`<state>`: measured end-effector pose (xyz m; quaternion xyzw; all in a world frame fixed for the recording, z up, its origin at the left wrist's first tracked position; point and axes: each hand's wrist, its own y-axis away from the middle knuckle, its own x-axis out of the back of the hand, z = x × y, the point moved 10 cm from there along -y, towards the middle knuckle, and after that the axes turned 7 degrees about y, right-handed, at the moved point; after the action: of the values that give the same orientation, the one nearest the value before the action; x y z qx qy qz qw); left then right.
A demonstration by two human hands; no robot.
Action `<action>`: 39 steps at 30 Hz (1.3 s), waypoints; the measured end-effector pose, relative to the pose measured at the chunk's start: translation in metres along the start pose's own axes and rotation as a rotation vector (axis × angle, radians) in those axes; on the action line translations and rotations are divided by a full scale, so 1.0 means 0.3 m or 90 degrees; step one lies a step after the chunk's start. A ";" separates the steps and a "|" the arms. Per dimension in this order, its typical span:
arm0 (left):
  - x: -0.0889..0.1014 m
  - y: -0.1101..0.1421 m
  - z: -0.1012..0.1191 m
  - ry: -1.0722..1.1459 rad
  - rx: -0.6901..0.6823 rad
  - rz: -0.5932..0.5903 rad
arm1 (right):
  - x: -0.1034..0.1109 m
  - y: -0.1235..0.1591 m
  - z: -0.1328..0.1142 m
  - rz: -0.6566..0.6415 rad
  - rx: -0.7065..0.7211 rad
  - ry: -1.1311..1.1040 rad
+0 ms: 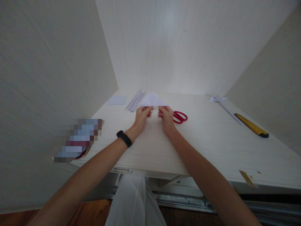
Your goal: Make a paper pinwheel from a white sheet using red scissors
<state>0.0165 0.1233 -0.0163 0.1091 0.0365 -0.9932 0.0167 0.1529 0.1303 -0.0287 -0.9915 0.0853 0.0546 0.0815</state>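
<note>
A white sheet of paper (153,99), folded into a triangle with its point away from me, is held just above the desk. My left hand (142,115) pinches its near edge toward the left corner, and a black band circles that wrist. Toward the right corner, my right hand (166,115) pinches the same edge. Red-handled scissors (180,117) lie beside my right hand, their blades hidden behind it. Left of the folded paper rests a bunch of thin white paper sticks (135,101).
A flat white paper square (117,100) lies at the back left. On the right are a paper pinwheel (218,99) on a white stick and a yellow-and-black cutter (251,125). A pixelated object (82,138) sits at the left edge. Walls enclose the desk (211,147).
</note>
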 end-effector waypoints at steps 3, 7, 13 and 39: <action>0.001 -0.002 -0.002 0.005 -0.002 0.004 | 0.011 -0.004 0.000 0.013 0.006 -0.006; 0.006 -0.003 -0.003 0.017 -0.006 0.012 | 0.021 -0.009 0.002 0.024 0.009 -0.008; 0.034 -0.001 0.019 0.061 -0.031 0.041 | -0.027 0.005 -0.001 -0.053 -0.004 0.024; 0.028 -0.008 0.022 0.094 -0.044 0.023 | -0.104 0.016 -0.033 -0.144 0.072 0.169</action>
<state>0.0066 0.1250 -0.0114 0.1818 0.0700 -0.9802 0.0358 0.1224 0.1289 -0.0161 -0.9871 -0.0140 -0.0911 0.1310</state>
